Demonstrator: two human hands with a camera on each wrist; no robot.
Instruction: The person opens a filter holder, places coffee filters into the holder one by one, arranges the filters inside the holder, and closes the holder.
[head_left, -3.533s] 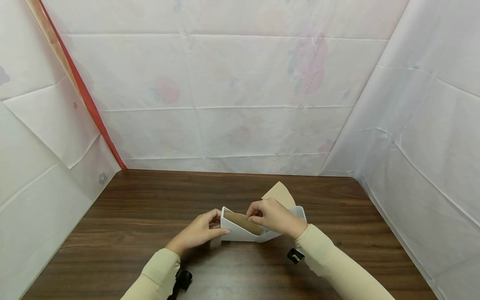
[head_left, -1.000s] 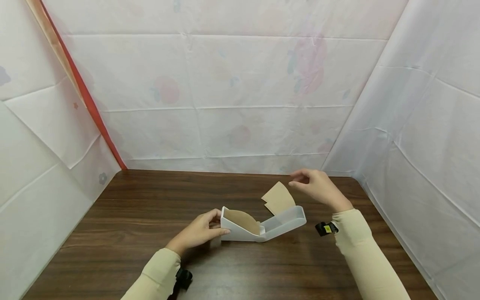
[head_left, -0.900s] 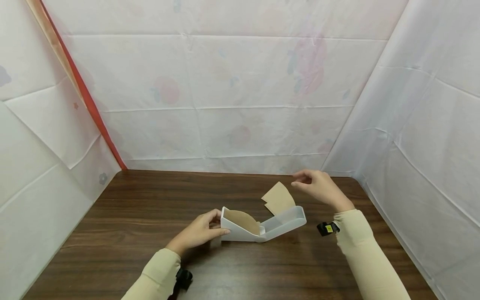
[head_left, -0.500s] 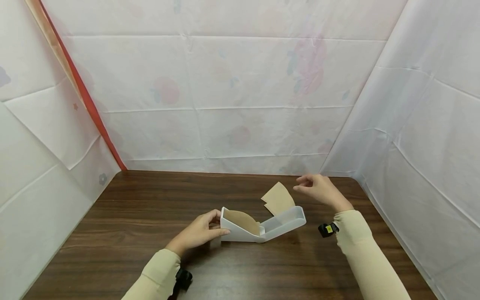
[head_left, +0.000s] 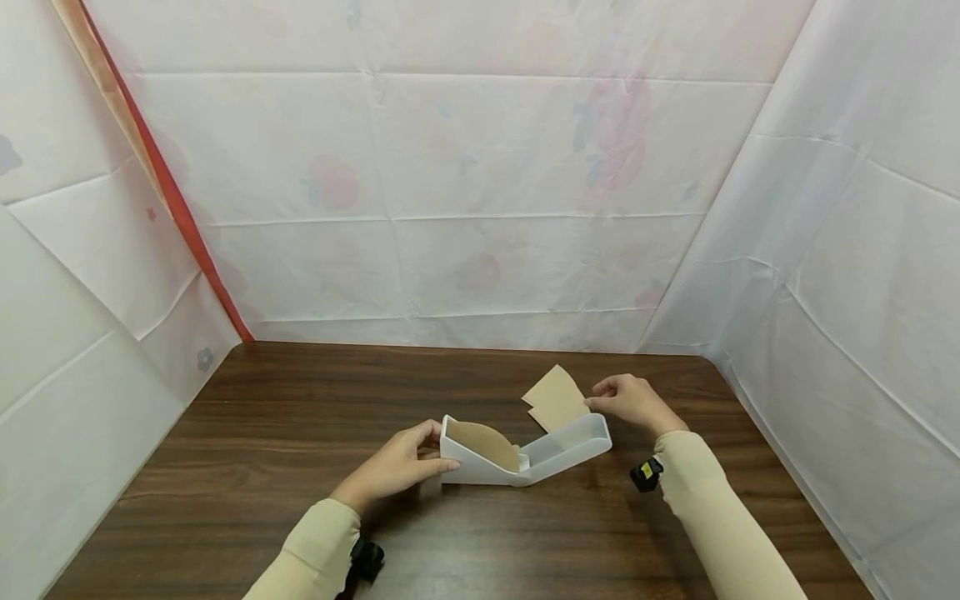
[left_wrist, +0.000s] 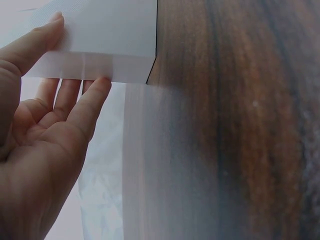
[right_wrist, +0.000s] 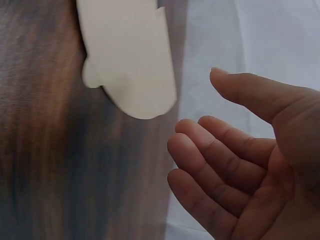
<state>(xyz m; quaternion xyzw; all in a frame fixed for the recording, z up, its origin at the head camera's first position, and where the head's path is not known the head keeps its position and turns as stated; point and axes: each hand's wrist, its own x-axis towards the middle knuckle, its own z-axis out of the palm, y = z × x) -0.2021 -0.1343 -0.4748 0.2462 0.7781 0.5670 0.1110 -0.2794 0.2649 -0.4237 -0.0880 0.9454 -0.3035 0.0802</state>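
Observation:
A white box [head_left: 480, 468] lies on the table, its translucent hinged lid [head_left: 573, 442] laid open to the right. Brown coffee filters [head_left: 480, 442] stand inside the box. My left hand [head_left: 401, 462] holds the box's left end, thumb on the front side and fingers at the end, as the left wrist view confirms on the white box wall [left_wrist: 110, 30]. Behind the lid, loose coffee filters [head_left: 558, 398] rest on the table. My right hand [head_left: 630, 400] hovers just right of them; in the right wrist view its curved fingers [right_wrist: 220, 150] hold nothing, apart from the filters [right_wrist: 127, 55].
The dark wood table [head_left: 337, 375] is bordered by a white printed sheet [head_left: 480, 208] at the back and similar sheets on both sides. A red strip [head_left: 180, 208] runs down the left rear corner. Black cameras sit on both wrists.
My right hand has gone from the filters in the box to behind the lid's right end, then lowered toward the loose filters. The left hand and box have stayed in place.

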